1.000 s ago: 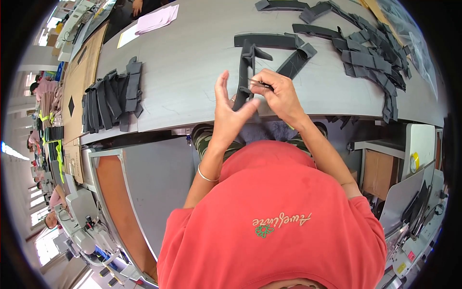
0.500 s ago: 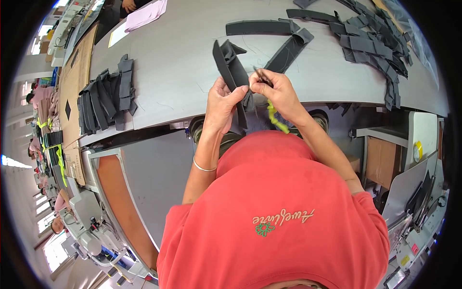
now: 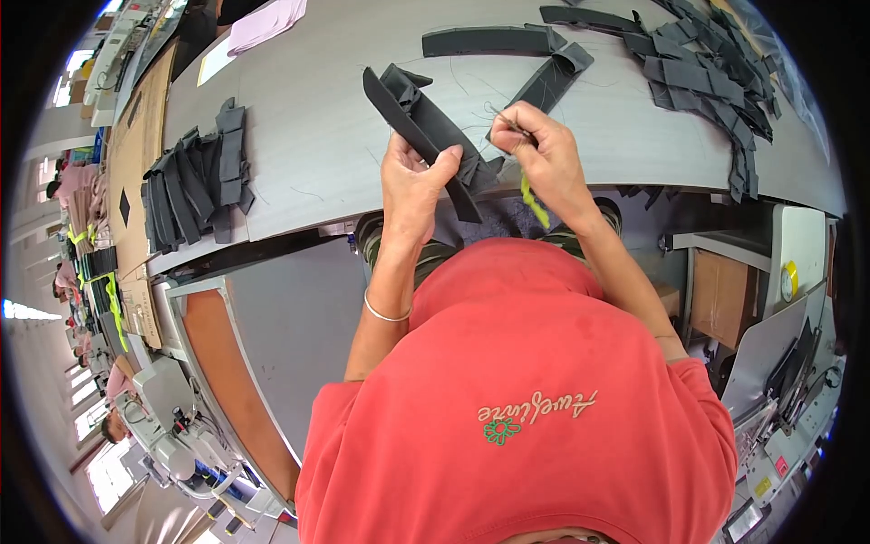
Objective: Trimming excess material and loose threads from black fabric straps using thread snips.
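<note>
Over the near edge of the table, my left hand (image 3: 410, 195) is closed on a dark grey folded fabric strip (image 3: 435, 125), thumb on top. The strip slants from upper left to lower right, with a folded flap near its far end. My right hand (image 3: 550, 161), just right of the strip and apart from it, is closed around small dark thread snips (image 3: 520, 132), mostly hidden by the fingers. A yellow-green ribbon (image 3: 533, 201) hangs below that hand. Fine loose threads show by the fingertips. Two similar strips (image 3: 489, 42) lie beyond my hands.
The pale table (image 3: 308, 118) bears a row of dark strips (image 3: 195, 186) at left and a larger heap (image 3: 702, 82) at right. Pink sheets (image 3: 265, 25) lie at the far left. Below the table's right end are a cardboard box (image 3: 720, 295) and a yellow tape roll (image 3: 788, 281).
My right hand has drawn away to the right from the strip. The strip in my left hand has tilted, its far end swinging left.
</note>
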`<state>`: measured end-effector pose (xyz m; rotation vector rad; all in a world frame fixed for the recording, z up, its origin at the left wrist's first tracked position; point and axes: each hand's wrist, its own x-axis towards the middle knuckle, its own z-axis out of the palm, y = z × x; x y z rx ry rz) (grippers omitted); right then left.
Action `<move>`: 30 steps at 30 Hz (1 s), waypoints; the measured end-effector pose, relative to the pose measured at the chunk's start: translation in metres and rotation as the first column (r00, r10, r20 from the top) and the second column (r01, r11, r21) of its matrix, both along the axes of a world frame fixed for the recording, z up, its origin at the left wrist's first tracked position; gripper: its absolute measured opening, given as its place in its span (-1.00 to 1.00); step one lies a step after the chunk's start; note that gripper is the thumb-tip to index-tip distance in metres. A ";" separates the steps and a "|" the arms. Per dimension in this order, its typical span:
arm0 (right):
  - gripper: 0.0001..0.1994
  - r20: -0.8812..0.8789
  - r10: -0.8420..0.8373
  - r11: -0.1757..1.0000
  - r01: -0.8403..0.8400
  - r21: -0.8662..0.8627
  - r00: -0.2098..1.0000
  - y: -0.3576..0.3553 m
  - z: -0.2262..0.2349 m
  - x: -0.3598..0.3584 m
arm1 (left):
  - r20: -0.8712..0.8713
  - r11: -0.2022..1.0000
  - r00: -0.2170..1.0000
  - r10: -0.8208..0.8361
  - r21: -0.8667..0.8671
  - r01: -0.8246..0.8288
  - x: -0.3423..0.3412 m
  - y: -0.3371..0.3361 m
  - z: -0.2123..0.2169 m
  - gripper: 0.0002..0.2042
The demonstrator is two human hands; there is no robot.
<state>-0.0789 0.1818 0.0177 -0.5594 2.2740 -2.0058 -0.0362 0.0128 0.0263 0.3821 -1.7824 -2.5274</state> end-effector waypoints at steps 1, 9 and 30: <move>-0.93 0.001 -0.002 1.000 0.002 0.001 1.000 0.001 0.001 -0.002 | 0.001 1.000 1.000 -0.002 0.001 0.002 0.000 -0.001 0.000 -0.67; -0.88 0.111 -0.221 0.971 0.229 -0.071 0.969 0.015 -0.006 -0.016 | 0.062 0.999 0.998 -0.006 0.044 0.004 0.003 -0.007 -0.005 -0.76; -0.80 0.208 0.239 0.965 -0.210 -0.155 0.948 0.000 -0.001 0.013 | 0.077 0.978 0.996 -0.048 0.208 0.031 0.007 -0.011 -0.002 -0.75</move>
